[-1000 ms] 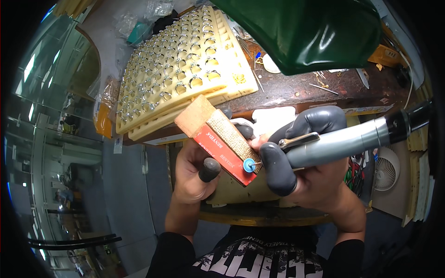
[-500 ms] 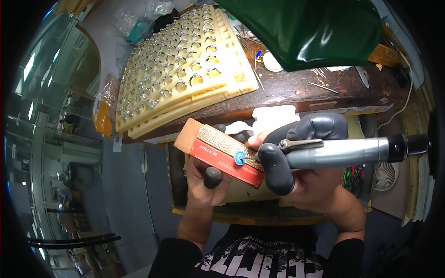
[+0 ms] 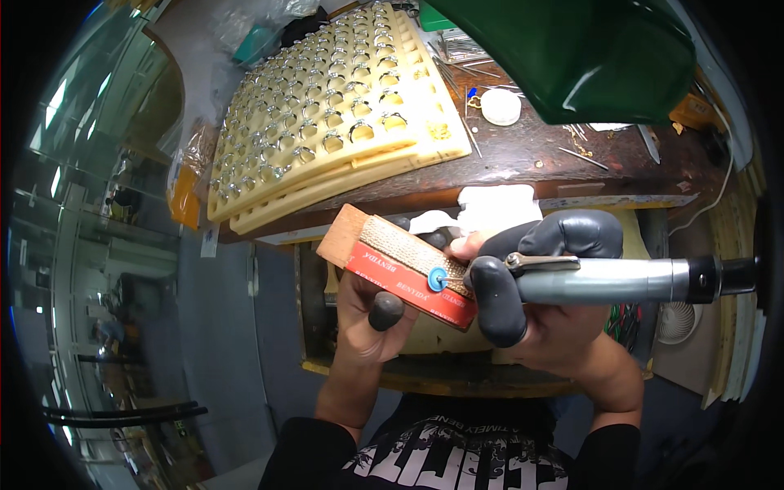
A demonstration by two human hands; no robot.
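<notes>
My left hand, with black covers on its fingertips, grips a wooden block. The block is tilted, and a red printed label and a strip of coarse tan woven-looking material run along it. In my right hand, black-covered thumb and fingers close round a silver rotary handpiece with a lever on its side. A small blue disc on the handpiece's thin shaft is at the strip near the block's right end; whether they touch, I cannot tell. Behind both hands lies a white padded piece.
Stacked cream trays full of silver rings stand on the dark wooden bench at far left. A green lamp shade overhangs the far right. A white round tub, thin rods and a knife lie behind. Below is an open drawer.
The view has shifted slightly, so trays, bench and hands sit a little farther right. Both hands keep their grips, and the disc stays at nearly the same spot on the block.
</notes>
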